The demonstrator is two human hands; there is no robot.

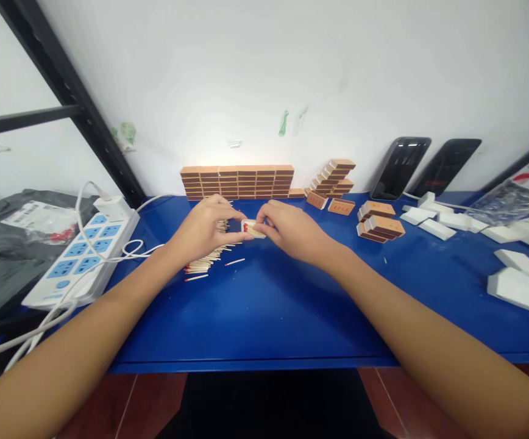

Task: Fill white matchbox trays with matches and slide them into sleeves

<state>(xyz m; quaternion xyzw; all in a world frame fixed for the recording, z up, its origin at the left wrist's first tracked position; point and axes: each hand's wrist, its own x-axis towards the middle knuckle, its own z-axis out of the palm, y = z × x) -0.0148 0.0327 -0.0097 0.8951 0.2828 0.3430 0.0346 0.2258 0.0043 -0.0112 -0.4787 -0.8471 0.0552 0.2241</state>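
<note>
Thumb and forefinger of my left hand [212, 225] grip the left end of a small white matchbox tray [259, 236]. Matches with red heads [252, 228] lie in the tray, heads toward the left. At the tray's right end, my right hand [285, 227] is closed, its thumb and forefinger pinching the stick ends of the matches; the exact contact is partly hidden. Beneath and beside my left hand spreads a heap of loose matches [205, 261]. One single match [234, 262] lies apart on the blue table [255, 317].
Stacked brown matchboxes [237, 183] line the wall. More matchboxes form a stepped pile [333, 177] and a smaller stack [380, 221]. Two dark phones [401, 167] lean at the back right, near white blocks [518, 283]. A power strip [84, 253] with cables lies left.
</note>
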